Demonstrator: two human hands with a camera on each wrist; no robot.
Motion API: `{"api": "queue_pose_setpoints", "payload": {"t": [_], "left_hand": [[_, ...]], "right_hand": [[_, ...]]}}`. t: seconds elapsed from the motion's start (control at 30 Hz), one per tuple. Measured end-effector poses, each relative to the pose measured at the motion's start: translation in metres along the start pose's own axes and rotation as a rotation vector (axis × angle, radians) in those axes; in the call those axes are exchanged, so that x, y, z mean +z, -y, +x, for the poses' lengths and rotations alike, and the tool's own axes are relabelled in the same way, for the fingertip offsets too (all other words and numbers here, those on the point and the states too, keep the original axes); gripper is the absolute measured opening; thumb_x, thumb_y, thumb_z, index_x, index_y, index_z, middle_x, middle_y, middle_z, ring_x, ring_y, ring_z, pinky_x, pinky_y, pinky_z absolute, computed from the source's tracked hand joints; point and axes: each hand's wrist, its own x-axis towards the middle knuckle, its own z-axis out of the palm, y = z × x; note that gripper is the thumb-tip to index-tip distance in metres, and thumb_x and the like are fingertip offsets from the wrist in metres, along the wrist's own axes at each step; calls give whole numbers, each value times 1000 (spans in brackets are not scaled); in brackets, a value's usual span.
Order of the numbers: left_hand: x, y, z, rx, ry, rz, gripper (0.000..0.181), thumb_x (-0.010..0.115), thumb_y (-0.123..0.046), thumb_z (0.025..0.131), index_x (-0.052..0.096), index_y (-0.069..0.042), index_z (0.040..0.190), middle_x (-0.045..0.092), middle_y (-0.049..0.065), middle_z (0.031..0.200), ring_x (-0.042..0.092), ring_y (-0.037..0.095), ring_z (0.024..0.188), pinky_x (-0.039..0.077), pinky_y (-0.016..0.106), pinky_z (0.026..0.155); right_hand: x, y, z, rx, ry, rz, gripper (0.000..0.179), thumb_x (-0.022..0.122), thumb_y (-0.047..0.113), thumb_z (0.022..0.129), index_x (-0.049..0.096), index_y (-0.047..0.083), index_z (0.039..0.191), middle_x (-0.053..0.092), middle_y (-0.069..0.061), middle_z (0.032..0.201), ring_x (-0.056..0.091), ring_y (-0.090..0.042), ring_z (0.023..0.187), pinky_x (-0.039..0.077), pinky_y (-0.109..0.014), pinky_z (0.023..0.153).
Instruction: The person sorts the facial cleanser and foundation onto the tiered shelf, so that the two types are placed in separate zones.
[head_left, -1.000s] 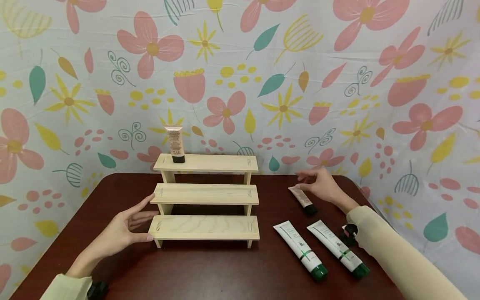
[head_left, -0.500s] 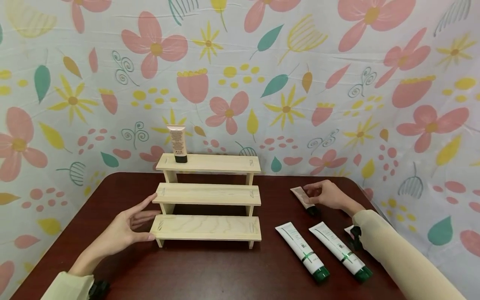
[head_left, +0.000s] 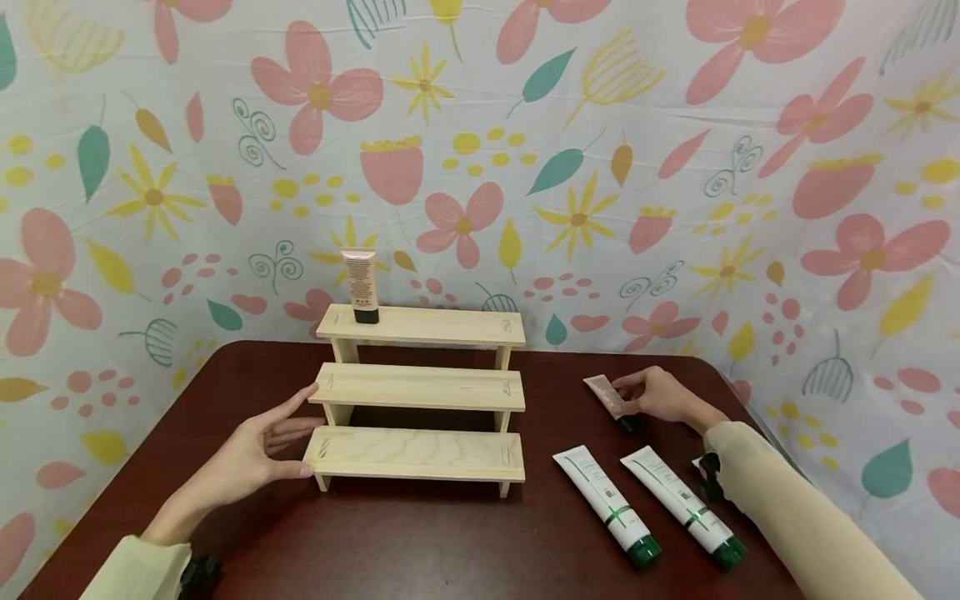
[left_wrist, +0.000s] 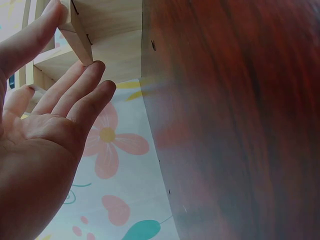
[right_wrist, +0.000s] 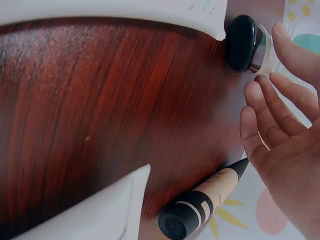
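Note:
My left hand point(head_left: 228, 467) rests at the left side of a three-tier wooden stand point(head_left: 417, 454), fingers extended, its thumb at the bottom tier's front edge and its index fingertip at the middle tier. In the left wrist view the fingers point(left_wrist: 70, 95) lie nearly straight against the stand. On the right, my right hand point(head_left: 660, 396) pinches a small pinkish tube point(head_left: 602, 393) with a black cap, which lies on the table. The right wrist view shows thumb and fingertips around the tube point(right_wrist: 266, 52) behind its cap. Upright on the top tier stands a similar beige tube point(head_left: 362, 282).
Two white tubes with green caps, one on the left point(head_left: 603, 500) and one on the right point(head_left: 678, 500), lie in front of my right hand. A beige-and-black, crayon-shaped item point(right_wrist: 205, 200) lies beside that hand. Patterned cloth point(head_left: 480, 167) hangs behind the dark red table point(head_left: 420, 542).
My right hand has come down and toward me from the tube's far end to its side near the cap, with the fingers closing around it. The left hand stays at the stand.

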Motion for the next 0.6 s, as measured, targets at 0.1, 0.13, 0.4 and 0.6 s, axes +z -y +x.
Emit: {"api": "queue_pose_setpoints", "payload": {"t": [0.1, 0.13, 0.4, 0.6], "left_hand": [[0, 0, 0, -3, -2, -2, 107, 92, -11, 82, 29, -16, 168, 64, 23, 140, 63, 36, 127, 49, 24, 99], [0, 0, 1, -3, -1, -1, 107, 92, -11, 82, 29, -16, 168, 64, 23, 140, 63, 37, 127, 49, 24, 99], [1, -1, -1, -9, -1, 4, 107, 92, -11, 82, 30, -19, 168, 64, 23, 140, 63, 38, 127, 49, 23, 99], [1, -1, 1, 0, -2, 2, 107, 92, -11, 82, 30, -19, 168, 64, 23, 140, 63, 36, 127, 49, 23, 98]], "right_hand": [[2, 0, 2, -6, 6, 0, 50, 86, 17, 90, 70, -7, 131, 74, -19, 118, 69, -37, 106, 58, -41, 78], [2, -1, 2, -7, 7, 6, 50, 86, 17, 90, 70, -7, 131, 73, -20, 118, 69, -36, 106, 59, -41, 78], [3, 3, 4, -22, 38, 16, 51, 87, 17, 89, 70, -7, 131, 74, -19, 120, 70, -31, 101, 57, -39, 77], [3, 4, 2, -37, 57, 40, 51, 86, 16, 90, 69, -7, 133, 73, -20, 122, 71, -31, 103, 58, -39, 80]]}}
